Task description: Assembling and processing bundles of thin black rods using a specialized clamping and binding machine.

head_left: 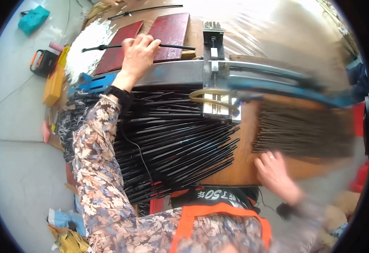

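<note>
My left hand (139,52) is closed around a thin black rod (174,46), which lies crosswise above two dark red boards (170,31). The rod has a thicker part (103,47) left of the hand. My right hand (274,169), a little blurred, has its fingers loosely bent and apart beside the near edge of a stack of thin dark brown rods (302,130). I see nothing held in it. Below my left forearm, many loose black rods (184,143) lie fanned out on the wooden table (222,175).
A metal rail (172,72) crosses the table, with an upright clamp-like fixture (213,42) and a yellowish hose (199,93). White thin pieces (85,50) are heaped at the far left. A yellow box (53,84) and a black-and-orange case (45,62) stand beyond the left edge.
</note>
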`<action>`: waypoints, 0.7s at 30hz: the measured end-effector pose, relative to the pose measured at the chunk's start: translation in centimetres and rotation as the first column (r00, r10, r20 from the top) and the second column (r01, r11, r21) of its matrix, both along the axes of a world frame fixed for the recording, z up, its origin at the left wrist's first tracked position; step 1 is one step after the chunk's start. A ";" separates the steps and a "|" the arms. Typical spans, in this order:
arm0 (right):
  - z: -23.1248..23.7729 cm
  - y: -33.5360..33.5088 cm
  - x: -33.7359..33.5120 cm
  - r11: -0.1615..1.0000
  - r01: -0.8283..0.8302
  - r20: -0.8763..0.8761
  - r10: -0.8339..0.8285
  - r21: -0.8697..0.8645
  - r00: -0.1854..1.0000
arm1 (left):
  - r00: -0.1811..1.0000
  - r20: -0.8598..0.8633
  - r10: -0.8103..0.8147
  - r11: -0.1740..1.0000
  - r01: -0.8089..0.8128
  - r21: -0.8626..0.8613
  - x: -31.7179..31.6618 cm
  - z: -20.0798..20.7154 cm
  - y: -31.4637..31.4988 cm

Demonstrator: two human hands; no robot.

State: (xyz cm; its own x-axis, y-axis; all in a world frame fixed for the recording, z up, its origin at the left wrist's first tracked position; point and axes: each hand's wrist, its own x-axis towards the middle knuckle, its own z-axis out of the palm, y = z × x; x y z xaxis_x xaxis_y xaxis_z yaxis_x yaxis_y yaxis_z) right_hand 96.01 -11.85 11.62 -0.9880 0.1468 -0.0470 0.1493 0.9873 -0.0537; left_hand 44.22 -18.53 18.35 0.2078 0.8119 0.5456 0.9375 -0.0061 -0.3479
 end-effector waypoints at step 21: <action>3.2 4.1 -6.0 0.857 0.059 -0.127 -0.143 -0.511 0.982 | 0.912 0.410 -0.008 0.854 0.220 -0.472 18.9 -2.9 -9.6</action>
